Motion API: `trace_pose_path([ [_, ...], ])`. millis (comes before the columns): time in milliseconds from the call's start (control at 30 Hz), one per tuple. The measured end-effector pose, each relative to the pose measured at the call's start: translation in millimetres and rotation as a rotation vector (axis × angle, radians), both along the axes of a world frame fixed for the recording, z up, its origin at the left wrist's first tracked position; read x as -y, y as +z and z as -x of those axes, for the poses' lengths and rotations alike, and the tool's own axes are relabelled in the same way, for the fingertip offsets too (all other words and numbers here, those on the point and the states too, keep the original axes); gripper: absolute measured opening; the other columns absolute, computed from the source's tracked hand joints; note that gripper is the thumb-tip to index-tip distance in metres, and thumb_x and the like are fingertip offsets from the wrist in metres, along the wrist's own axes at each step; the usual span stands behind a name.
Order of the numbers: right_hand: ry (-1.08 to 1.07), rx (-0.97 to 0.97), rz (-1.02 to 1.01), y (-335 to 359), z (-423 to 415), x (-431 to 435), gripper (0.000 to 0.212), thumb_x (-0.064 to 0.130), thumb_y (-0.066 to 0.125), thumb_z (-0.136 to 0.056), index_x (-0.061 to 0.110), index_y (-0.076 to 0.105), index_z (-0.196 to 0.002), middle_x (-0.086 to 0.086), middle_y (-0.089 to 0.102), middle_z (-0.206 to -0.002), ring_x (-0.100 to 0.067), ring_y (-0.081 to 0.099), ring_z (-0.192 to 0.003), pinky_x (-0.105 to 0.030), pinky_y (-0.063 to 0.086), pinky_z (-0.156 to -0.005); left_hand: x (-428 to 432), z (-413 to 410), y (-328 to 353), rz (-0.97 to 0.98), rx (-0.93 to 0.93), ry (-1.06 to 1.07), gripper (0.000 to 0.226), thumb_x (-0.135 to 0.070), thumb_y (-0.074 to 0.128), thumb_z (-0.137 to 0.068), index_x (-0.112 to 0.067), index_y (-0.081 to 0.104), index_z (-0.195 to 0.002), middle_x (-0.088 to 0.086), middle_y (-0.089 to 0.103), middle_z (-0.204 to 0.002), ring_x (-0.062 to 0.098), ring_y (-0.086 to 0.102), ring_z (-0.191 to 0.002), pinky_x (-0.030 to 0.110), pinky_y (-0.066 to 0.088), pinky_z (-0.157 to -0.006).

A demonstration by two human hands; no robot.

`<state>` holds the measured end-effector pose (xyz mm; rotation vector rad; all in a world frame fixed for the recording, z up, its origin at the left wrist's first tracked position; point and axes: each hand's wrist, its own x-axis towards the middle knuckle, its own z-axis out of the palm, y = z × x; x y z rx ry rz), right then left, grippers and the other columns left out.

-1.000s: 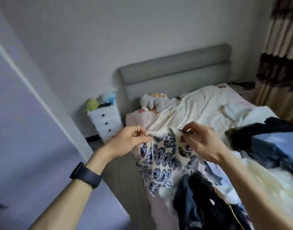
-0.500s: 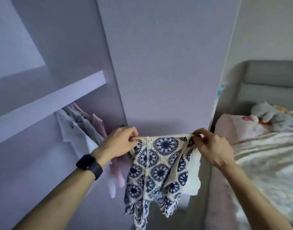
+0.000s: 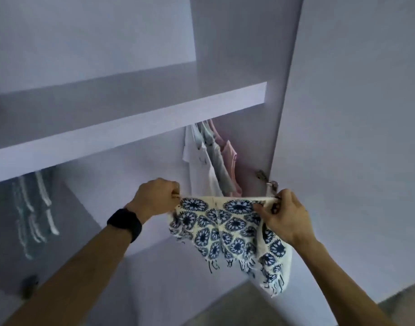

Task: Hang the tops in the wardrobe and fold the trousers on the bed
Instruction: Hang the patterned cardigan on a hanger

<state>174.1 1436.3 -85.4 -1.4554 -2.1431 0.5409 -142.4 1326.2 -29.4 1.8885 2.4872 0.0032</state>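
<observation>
Since a second ago the view has swung from the bed to the open wardrobe (image 3: 131, 118). The top now sits at the hanging bay, so hanging is judged near, though no hanger is in hand.

Far left: pale hangers (image 3: 35, 208), blurred.

Left hand (image 3: 154, 198), black watch (image 3: 124, 223) at the wrist: grip pinching the top's upper edge.

Patterned top (image 3: 230, 231): cream fabric, navy round medallions, fringed hem, upper edge pulled taut.

Behind it: white, grey and pink garments (image 3: 208, 161), hung.

Right hand (image 3: 284, 217): grip pinching the opposite corner.
</observation>
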Motion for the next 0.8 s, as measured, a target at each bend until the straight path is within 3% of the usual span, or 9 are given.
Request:
trace_pose_path([
  [133,0.149,0.121,-0.017,-23,22,-22,0.031,0.037,0.064,-0.091,0.012,0.056,-0.106,-0.015,0.065,-0.107,-0.043,0.064,-0.089,-0.043,0.051,-0.072,47,11,-20,0.12,0.057,0.196,0.01,-0.046,0.055,-0.089,-0.037,0.055,-0.085,-0.01,0.061,-0.089,0.017,0.058,-0.088,0.029,0.035,-0.064],
  [267,0.306,0.12,-0.056,-28,48,-33,0.018,0.028,0.056,-0.092,0.013,0.06,-0.102,-0.013,0.066,-0.095,-0.04,0.065,-0.086,-0.036,0.046,-0.067,86,6,-24,0.163,0.021,0.314,0.028,-0.053,0.05,-0.085,-0.035,0.067,-0.098,-0.006,0.068,-0.1,0.018,0.062,-0.098,0.033,0.05,-0.077],
  [400,0.374,-0.103,-0.117,-8,84,-40,0.028,0.034,0.051,-0.088,0.011,0.066,-0.093,-0.016,0.068,-0.077,-0.039,0.066,-0.072,-0.036,0.045,-0.065,129,0,-6,0.078,0.079,0.503,0.031,-0.06,0.052,-0.087,-0.031,0.062,-0.078,-0.004,0.067,-0.089,0.02,0.063,-0.089,0.033,0.054,-0.077],
  [500,0.396,-0.28,-0.108,10,109,-29,0.02,0.03,0.065,-0.094,0.011,0.066,-0.088,-0.011,0.067,-0.074,-0.038,0.064,-0.073,-0.034,0.042,-0.066,155,-6,11,-0.261,0.202,0.644,0.04,-0.062,0.057,-0.092,-0.027,0.062,-0.073,-0.008,0.063,-0.07,0.014,0.062,-0.069,0.028,0.05,-0.064],
  [600,0.589,-0.069,0.051,11,136,-21,0.031,0.043,0.075,-0.086,0.019,0.059,-0.078,0.001,0.059,-0.066,-0.025,0.058,-0.069,-0.027,0.037,-0.067,174,-12,14,-0.083,0.235,0.686,0.054,-0.075,0.051,-0.087,-0.024,0.065,-0.076,-0.005,0.065,-0.068,0.008,0.061,-0.065,0.025,0.046,-0.059],
  [700,0.779,0.118,0.276,0,153,-7,0.025,0.033,0.082,-0.078,0.02,0.063,-0.089,0.002,0.068,-0.081,-0.017,0.062,-0.077,-0.026,0.043,-0.066,203,-8,1,-0.147,0.431,0.775,0.051,-0.064,0.064,-0.085,-0.015,0.064,-0.07,-0.007,0.058,-0.059,0.007,0.053,-0.055,0.019,0.038,-0.053],
  [800,0.881,0.084,0.091,-7,162,15,0.014,0.012,0.069,-0.085,0.015,0.07,-0.099,-0.006,0.07,-0.088,-0.024,0.062,-0.079,-0.027,0.043,-0.068,230,-10,-6,-0.384,0.702,0.786,0.034,-0.04,0.077,-0.085,-0.013,0.065,-0.069,-0.011,0.055,-0.055,0.0,0.048,-0.05,0.012,0.036,-0.053],
])
